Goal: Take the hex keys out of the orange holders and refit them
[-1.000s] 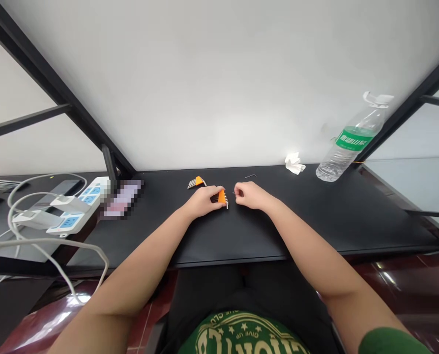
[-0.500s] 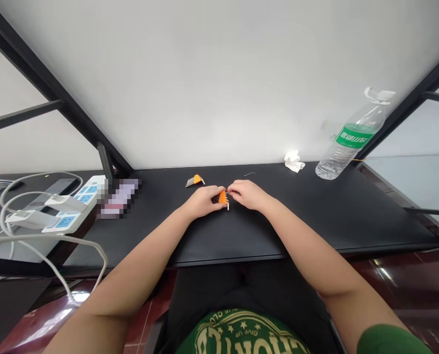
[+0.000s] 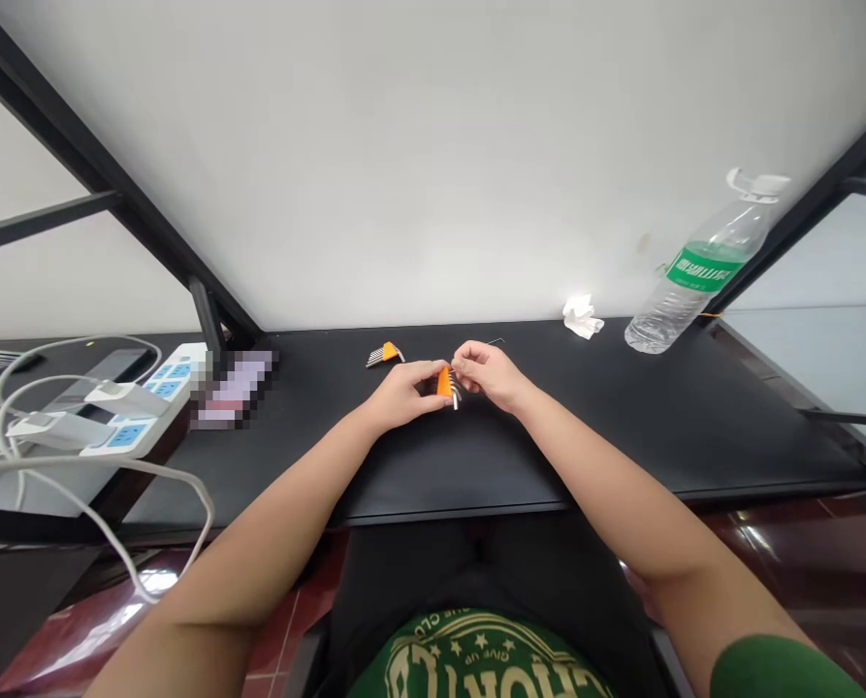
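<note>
My left hand [image 3: 405, 395] grips an orange hex key holder [image 3: 444, 381] between thumb and fingers. Bent ends of several metal hex keys [image 3: 455, 398] stick out of its right side. Against that side, my right hand [image 3: 497, 375] has thumb and forefinger pinched on a hex key at the holder's upper corner; the fingers mostly hide it. Beyond the left hand lies a second orange holder [image 3: 389, 351] filled with hex keys. A thin loose hex key [image 3: 497, 341] rests behind the right hand, partly covered by it.
On the black table [image 3: 607, 427], a crumpled white tissue [image 3: 582, 317] and a clear bottle with a green label [image 3: 703, 269] stand at the back right. Leftward are a blurred-out flat object [image 3: 236, 390], a white power strip [image 3: 179, 373] and looping white cables [image 3: 185, 477].
The right hand's fingers have risen slightly and curled more at the holder. The orange holder has shifted a little right and turned, still in the left hand.
</note>
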A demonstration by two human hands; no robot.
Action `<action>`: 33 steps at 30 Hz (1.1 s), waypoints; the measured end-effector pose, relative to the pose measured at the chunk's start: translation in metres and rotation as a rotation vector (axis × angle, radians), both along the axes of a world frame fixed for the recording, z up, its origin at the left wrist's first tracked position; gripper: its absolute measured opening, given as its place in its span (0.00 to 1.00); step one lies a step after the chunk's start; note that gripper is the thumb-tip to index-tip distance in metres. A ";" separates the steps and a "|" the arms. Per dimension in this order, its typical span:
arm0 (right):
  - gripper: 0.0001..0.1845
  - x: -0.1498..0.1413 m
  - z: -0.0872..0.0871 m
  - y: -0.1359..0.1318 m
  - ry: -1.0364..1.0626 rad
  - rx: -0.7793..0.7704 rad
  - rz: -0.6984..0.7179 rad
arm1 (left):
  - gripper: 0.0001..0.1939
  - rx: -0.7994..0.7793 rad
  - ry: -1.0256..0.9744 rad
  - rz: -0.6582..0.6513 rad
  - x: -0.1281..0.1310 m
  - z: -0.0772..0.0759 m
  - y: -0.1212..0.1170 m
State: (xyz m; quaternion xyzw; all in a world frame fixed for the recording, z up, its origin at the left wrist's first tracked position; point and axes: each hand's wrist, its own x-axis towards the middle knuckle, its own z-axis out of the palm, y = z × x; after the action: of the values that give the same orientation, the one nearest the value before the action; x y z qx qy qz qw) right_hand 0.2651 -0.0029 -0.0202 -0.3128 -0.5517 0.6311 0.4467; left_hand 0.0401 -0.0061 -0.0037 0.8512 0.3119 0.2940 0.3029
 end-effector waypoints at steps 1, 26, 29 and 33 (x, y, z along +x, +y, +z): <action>0.28 -0.001 -0.001 0.000 0.047 -0.048 0.024 | 0.12 -0.012 -0.007 -0.007 0.000 0.001 0.000; 0.39 0.003 -0.004 0.003 -0.080 -0.319 0.374 | 0.14 0.174 0.013 -0.115 0.007 -0.004 -0.007; 0.38 0.000 -0.005 0.002 -0.105 -0.287 0.388 | 0.10 0.176 0.012 -0.108 0.012 -0.001 -0.011; 0.40 0.000 -0.006 0.002 -0.058 -0.231 0.385 | 0.14 0.188 -0.017 -0.084 0.011 0.001 -0.011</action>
State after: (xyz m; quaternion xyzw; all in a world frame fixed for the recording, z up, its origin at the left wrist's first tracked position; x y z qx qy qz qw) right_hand 0.2647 -0.0011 -0.0260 -0.2687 -0.5381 0.7543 0.2631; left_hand 0.0512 -0.0175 -0.0023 0.8857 0.2445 0.3161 0.2363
